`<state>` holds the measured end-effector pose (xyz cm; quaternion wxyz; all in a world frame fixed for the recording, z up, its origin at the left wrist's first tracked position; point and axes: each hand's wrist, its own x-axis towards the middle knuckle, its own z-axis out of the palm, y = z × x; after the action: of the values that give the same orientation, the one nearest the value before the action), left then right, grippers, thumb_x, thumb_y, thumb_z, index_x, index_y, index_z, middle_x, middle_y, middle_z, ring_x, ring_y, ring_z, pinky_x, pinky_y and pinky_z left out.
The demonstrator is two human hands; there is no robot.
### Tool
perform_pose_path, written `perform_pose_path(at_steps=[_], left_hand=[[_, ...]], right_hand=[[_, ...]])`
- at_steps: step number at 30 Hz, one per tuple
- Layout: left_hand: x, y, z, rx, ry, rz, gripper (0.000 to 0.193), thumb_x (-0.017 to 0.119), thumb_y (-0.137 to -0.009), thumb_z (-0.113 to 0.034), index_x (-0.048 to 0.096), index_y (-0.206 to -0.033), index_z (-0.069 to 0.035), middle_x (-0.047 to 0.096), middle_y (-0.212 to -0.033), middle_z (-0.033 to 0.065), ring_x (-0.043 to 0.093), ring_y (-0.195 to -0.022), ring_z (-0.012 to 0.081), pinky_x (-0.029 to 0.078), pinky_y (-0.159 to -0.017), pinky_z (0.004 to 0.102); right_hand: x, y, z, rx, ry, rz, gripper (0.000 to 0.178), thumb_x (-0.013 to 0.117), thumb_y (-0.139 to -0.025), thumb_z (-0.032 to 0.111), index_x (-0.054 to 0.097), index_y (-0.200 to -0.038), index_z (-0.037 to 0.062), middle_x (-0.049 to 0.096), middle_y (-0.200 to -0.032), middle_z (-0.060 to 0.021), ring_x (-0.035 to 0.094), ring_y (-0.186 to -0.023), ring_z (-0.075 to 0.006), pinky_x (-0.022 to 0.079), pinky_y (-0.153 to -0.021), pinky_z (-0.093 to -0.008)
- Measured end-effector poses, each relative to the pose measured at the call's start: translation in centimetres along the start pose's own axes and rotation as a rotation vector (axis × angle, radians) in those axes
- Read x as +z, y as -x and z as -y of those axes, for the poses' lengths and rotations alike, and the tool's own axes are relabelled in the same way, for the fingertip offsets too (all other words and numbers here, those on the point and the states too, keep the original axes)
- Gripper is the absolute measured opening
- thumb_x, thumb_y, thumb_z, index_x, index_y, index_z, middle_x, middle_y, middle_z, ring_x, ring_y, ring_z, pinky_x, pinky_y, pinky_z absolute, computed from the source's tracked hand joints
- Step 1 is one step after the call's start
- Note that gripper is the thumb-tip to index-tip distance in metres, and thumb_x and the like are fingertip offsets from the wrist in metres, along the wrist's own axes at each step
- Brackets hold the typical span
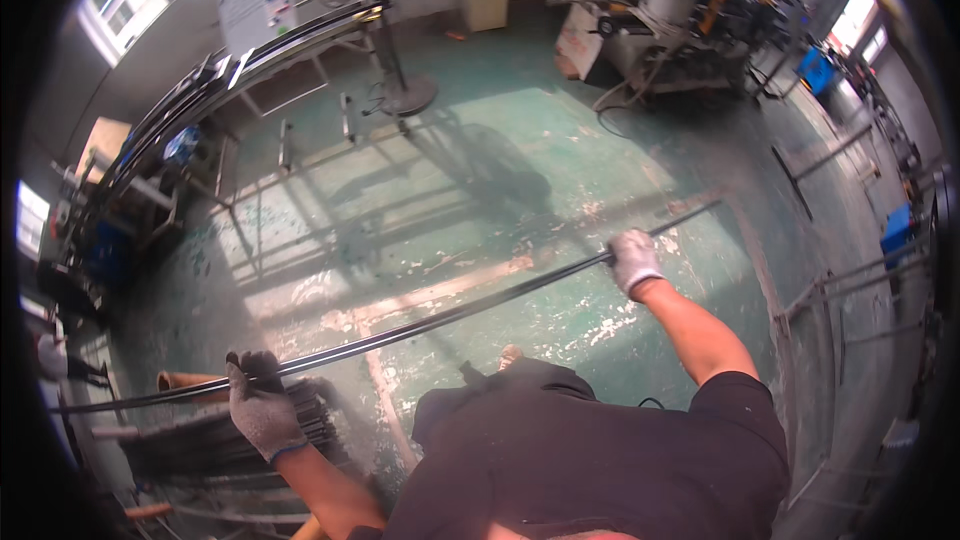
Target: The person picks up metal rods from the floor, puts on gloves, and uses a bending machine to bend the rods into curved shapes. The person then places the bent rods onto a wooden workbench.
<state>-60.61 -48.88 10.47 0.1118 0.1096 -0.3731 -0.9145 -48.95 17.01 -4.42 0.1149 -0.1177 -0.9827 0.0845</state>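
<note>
Two gloves, one grip each: left hand (pixel 262 408) and right hand (pixel 634 260) are both curled closed around some long dark strips (pixel 440 322). Strips look thin and straightish with a pale shine along them, can't tell exactly how many. They run slantwise in front of the body, lower at the left; most of the length spans between the hands, with ends poking out past both. Just beyond the left hand there's an orange-brown tube (pixel 190 380) and a stack of dark bars (pixel 225 445), partly hidden by hand and forearm. Farther off on the worn green floor (pixel 480 300): a long rack (pixel 300 35) and some bulky machinery (pixel 680 30).
</note>
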Motion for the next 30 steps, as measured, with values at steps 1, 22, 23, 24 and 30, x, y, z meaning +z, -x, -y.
perform_pose_path(at_steps=[1, 22, 23, 24, 30], left_hand=[[2.9, -0.6, 3.2, -0.036, -0.043, 0.029, 0.028, 0.056, -0.113, -0.02, 0.063, -0.13, 0.001, 0.071, -0.115, 0.0152, 0.07, -0.107, 0.0288, 0.058, -0.105, 0.0465], [50.5, -5.9, 52.0, -0.491, -0.212, 0.516, 0.031, 0.056, -0.113, -0.018, 0.053, -0.131, 0.007, 0.072, -0.115, 0.0214, 0.072, -0.109, 0.0355, 0.061, -0.1, 0.0483], [53.0, -5.1, 54.2, -0.51, -0.187, 0.542, 0.029, 0.056, -0.113, -0.017, 0.054, -0.13, 0.007, 0.072, -0.116, 0.0217, 0.073, -0.109, 0.0345, 0.062, -0.098, 0.0469], [55.7, -4.1, 56.3, -0.545, -0.201, 0.556, 0.028, 0.057, -0.112, -0.016, 0.054, -0.129, 0.007, 0.072, -0.115, 0.0214, 0.073, -0.109, 0.0341, 0.062, -0.098, 0.0457], [66.0, 0.9, 63.7, -0.49, -0.248, 0.6, 0.026, 0.059, -0.109, -0.013, 0.058, -0.128, 0.003, 0.073, -0.109, 0.0213, 0.073, -0.107, 0.0382, 0.059, -0.102, 0.0524]], right_hand=[[0.5, -0.7, 2.4, -0.022, -0.122, -0.082, 0.007, 0.076, -0.081, 0.01, 0.072, -0.087, 0.0106, 0.069, -0.093, -0.0139, 0.065, -0.101, -0.0368, 0.051, -0.095, -0.0465], [-6.8, -19.7, -31.3, 0.926, -2.125, -0.774, 0.03, 0.062, -0.107, 0.02, 0.062, -0.128, -0.0017, 0.068, -0.123, -0.0176, 0.067, -0.115, -0.0349, 0.052, -0.108, -0.0518], [-7.8, -21.0, -32.6, 0.956, -2.1, -0.724, 0.029, 0.061, -0.108, 0.021, 0.062, -0.125, -0.0024, 0.068, -0.117, -0.0167, 0.068, -0.112, -0.034, 0.053, -0.106, -0.0526], [-6.8, -21.1, -35.6, 0.944, -2.12, -0.765, 0.029, 0.061, -0.109, 0.022, 0.063, -0.124, -0.0034, 0.068, -0.114, -0.016, 0.068, -0.111, -0.0336, 0.054, -0.105, -0.0505], [-4.2, -24.0, -49.4, 0.96, -2.112, -0.757, 0.027, 0.059, -0.111, 0.018, 0.066, -0.119, -0.0059, 0.071, -0.112, -0.0148, 0.07, -0.108, -0.0296, 0.059, -0.105, -0.0424]])
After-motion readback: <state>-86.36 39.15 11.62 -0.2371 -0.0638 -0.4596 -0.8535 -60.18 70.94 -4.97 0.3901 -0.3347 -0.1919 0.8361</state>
